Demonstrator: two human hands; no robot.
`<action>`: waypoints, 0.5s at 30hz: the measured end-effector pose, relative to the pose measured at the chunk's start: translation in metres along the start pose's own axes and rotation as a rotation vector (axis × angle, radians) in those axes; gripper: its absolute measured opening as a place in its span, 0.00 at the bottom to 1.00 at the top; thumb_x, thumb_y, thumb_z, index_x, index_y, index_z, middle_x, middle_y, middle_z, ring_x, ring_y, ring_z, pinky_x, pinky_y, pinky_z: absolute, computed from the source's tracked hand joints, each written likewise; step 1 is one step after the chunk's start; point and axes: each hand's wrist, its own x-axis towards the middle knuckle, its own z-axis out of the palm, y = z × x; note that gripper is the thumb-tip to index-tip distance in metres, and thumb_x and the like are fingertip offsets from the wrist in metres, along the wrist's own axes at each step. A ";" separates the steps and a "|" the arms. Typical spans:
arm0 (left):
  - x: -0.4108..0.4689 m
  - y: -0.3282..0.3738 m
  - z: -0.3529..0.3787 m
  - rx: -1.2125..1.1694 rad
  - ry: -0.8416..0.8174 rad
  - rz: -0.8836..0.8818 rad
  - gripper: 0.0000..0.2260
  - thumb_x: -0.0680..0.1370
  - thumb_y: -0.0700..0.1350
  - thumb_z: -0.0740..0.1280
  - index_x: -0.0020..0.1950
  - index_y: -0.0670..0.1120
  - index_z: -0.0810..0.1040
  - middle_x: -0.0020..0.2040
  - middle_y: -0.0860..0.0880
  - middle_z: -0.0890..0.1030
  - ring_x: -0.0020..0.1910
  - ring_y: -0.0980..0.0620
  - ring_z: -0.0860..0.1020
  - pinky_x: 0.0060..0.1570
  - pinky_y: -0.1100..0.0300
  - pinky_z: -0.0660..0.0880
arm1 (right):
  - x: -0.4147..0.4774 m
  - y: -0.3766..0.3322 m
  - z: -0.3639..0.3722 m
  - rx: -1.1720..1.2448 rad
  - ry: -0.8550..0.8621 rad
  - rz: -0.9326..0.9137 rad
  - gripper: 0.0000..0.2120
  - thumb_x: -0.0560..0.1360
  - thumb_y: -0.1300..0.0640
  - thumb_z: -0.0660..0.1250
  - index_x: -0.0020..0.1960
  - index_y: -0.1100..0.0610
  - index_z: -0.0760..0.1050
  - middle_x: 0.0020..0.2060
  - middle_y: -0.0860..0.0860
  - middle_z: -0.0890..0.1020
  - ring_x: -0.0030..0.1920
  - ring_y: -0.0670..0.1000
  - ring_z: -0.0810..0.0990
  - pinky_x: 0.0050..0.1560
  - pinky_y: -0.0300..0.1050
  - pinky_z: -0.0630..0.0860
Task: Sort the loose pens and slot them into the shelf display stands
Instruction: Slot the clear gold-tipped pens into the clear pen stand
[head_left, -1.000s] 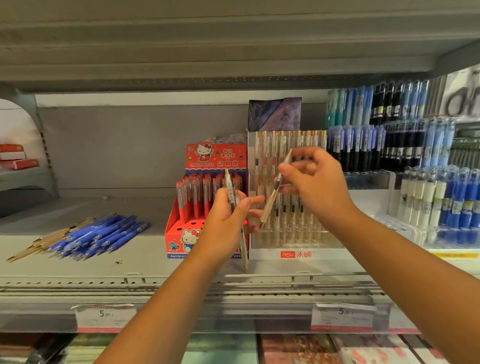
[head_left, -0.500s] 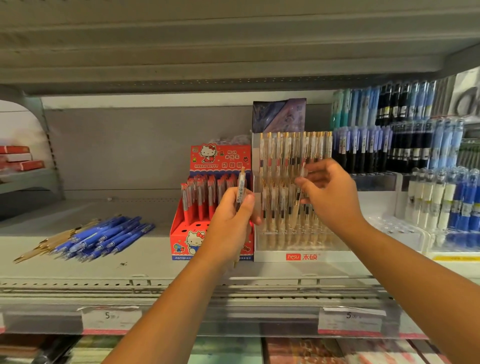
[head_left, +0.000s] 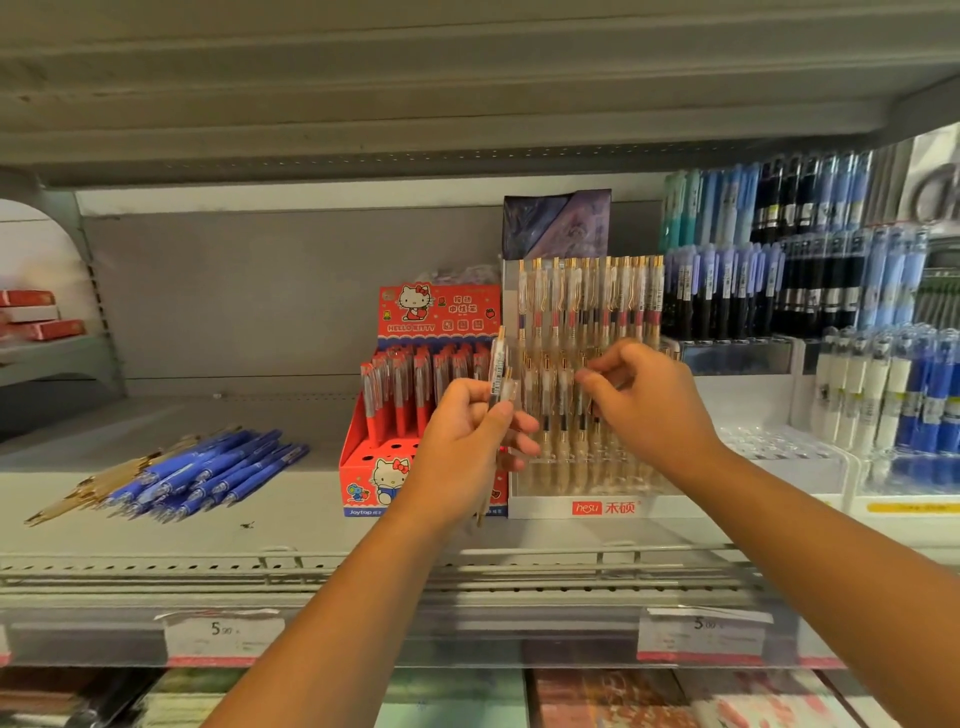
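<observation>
left hand (head_left: 467, 447) gripping clear gold-trimmed pens (head_left: 498, 364) upright before the red hello kitty pen box (head_left: 439, 312), right hand (head_left: 654, 410) curled at the clear hesu display stand (head_left: 550, 506) — pinching a pen or not, cannot tell, loose blue pens (head_left: 218, 467) and gold pens (head_left: 78, 493) heaped on the shelf (head_left: 311, 525), well left

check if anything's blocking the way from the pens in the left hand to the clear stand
Only the right hand: it is in front of the stand, over its middle rows, close beside the pens held in the left hand. Nothing else visible lies between them.
</observation>
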 end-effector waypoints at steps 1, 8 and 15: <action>0.000 0.000 0.000 -0.005 0.011 0.006 0.05 0.83 0.38 0.58 0.57 0.40 0.71 0.43 0.45 0.84 0.38 0.50 0.82 0.39 0.57 0.80 | 0.000 -0.001 -0.001 -0.036 0.016 -0.018 0.03 0.77 0.50 0.68 0.46 0.49 0.77 0.38 0.43 0.80 0.39 0.45 0.80 0.41 0.48 0.80; 0.000 -0.001 -0.003 0.032 0.084 0.023 0.06 0.81 0.39 0.65 0.54 0.45 0.80 0.49 0.36 0.81 0.39 0.51 0.82 0.36 0.64 0.79 | -0.004 -0.018 -0.004 -0.003 0.085 -0.130 0.03 0.77 0.57 0.67 0.49 0.52 0.79 0.45 0.46 0.78 0.42 0.41 0.75 0.41 0.33 0.70; 0.003 -0.004 -0.004 0.022 0.090 0.031 0.07 0.80 0.39 0.66 0.58 0.43 0.78 0.51 0.38 0.82 0.46 0.48 0.84 0.38 0.59 0.81 | -0.013 -0.053 0.007 0.434 -0.338 0.096 0.05 0.74 0.58 0.73 0.49 0.54 0.80 0.43 0.53 0.83 0.40 0.50 0.83 0.31 0.38 0.77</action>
